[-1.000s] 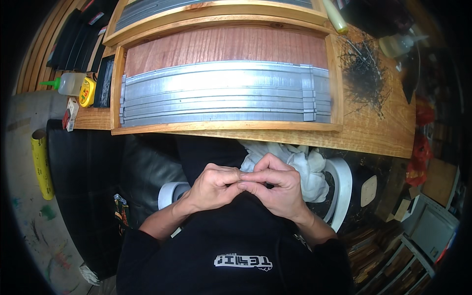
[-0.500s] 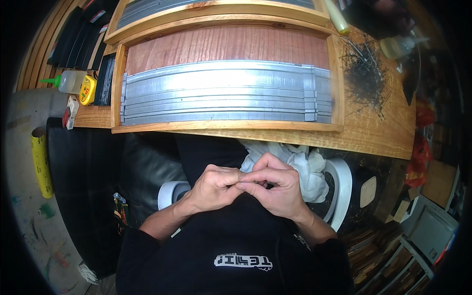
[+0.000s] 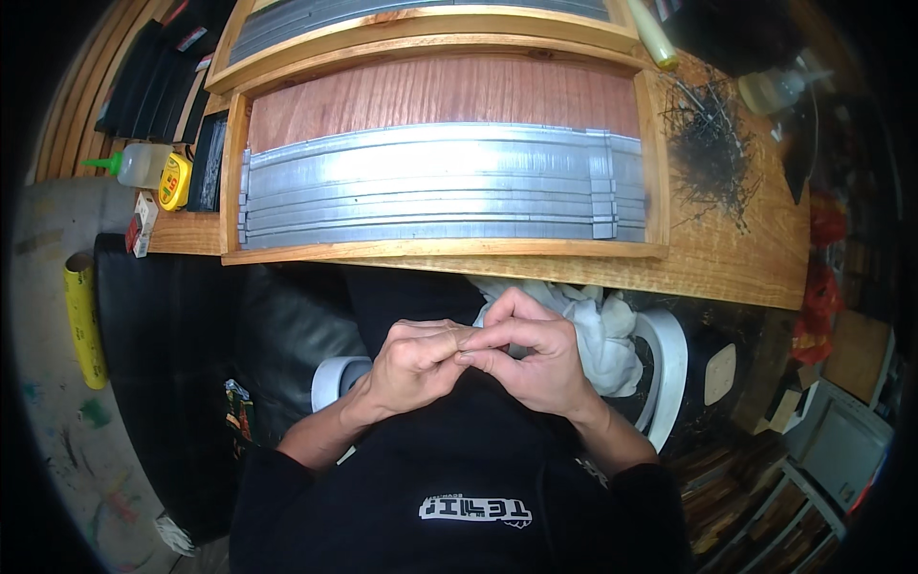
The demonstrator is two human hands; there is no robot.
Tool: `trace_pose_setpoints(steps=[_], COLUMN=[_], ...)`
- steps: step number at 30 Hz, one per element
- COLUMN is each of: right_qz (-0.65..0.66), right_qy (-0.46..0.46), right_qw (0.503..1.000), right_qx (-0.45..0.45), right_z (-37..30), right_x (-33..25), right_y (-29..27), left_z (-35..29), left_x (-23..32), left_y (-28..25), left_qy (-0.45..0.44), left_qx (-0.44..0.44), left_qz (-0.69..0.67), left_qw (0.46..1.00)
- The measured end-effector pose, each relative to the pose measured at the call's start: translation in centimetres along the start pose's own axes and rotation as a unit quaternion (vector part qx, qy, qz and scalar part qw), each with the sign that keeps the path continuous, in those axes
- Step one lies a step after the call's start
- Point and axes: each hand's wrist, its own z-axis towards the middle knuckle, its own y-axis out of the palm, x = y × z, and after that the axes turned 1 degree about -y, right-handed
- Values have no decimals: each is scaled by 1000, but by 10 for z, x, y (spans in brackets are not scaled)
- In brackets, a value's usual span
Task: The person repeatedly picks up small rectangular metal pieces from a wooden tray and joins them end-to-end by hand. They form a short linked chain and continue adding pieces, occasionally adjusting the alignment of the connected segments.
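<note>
My left hand (image 3: pixel 418 362) and my right hand (image 3: pixel 528 352) meet in front of my chest, fingertips pressed together. Both are closed. Whatever may be pinched between them is too small or too hidden to make out. Beyond the hands, on the table, lies a shallow wooden tray (image 3: pixel 449 251). Rows of flat silver-grey strips (image 3: pixel 421 187) fill its near part, and its reddish wood bottom (image 3: pixel 440 91) shows behind them. A white cloth (image 3: pixel 607 349) hangs just past my right hand.
A wooden table (image 3: pixel 736 249) holds a tangle of thin dark wires (image 3: pixel 712 143) at right, plus a glue bottle (image 3: pixel 773 91). At left are a green-tipped bottle (image 3: pixel 142 165), a yellow tape measure (image 3: pixel 175 182) and a small box (image 3: pixel 143 225). White chair arms (image 3: pixel 663 368) flank me; a yellow roll (image 3: pixel 84 320) stands left.
My hands stay joined, with the right fingers drawn slightly closer together. The whole view has shifted a little; the tray and strips have not been touched.
</note>
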Motion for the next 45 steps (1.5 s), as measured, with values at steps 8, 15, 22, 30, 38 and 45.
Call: trace_pose_setpoints(steps=[8,15,22,30,38,45], right_qz=[25,24,49,13,-8,-19], right_qy=[24,35,8,9,-15,-36], right_qw=[999,999,999,1000,1000,999], right_qx=[-16,-30,-22,-11,1,-4], right_z=[6,5,3,1,-1,-1], right_x=[-2,-3,5,1,-5,-5], right_y=[1,-4,-9,-11,-9,-12], left_z=[-5,-7,-5,-5,-4,-4], left_x=[2,-1,0,2,3,2], left_y=[-1,2,3,4,1,-1], left_qy=[-28,-29,-17,-30,-31,-40], left_qx=[13,32,43,40,27,18], left_qz=[9,0,-4,-7,-16,-31], left_qw=[999,999,999,999,999,999])
